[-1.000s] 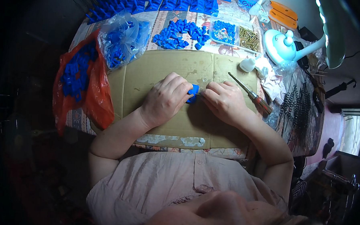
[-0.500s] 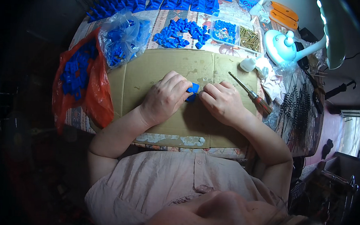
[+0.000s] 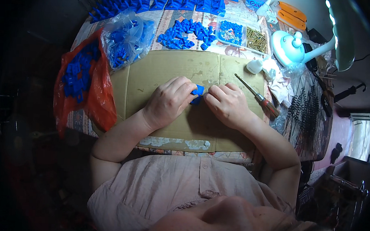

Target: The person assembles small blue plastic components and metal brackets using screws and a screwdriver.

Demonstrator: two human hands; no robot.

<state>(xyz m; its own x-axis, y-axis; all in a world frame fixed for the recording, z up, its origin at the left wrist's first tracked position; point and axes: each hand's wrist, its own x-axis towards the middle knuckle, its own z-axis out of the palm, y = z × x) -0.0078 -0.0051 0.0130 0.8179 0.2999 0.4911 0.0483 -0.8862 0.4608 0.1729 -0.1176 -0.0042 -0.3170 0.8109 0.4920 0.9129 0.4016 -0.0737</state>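
Over the middle of a cardboard sheet [image 3: 159,133], my left hand [image 3: 169,100] is closed on a small blue plastic part [image 3: 198,93], which sticks out past the fingertips toward the right. My right hand [image 3: 227,101] is closed just right of the part, with thumb and fingers pinched together close to its edge. Whatever those fingers pinch is hidden or too small to name. A screwdriver [image 3: 258,97] with a reddish handle lies slanted on the cardboard, right of my right hand.
Left stand a red bag [image 3: 101,101] and a clear bag [image 3: 132,34] of blue parts. Beyond the cardboard are loose blue pieces [image 3: 176,40], a clear divided box [image 3: 230,46] with brass screws [image 3: 256,39], and a lamp [image 3: 288,47]. Black springs [image 3: 303,104] lie right, near a white bottle [image 3: 254,66].
My right hand has shifted very slightly, staying beside the blue part. The left hand keeps its hold, and nothing else has visibly moved.
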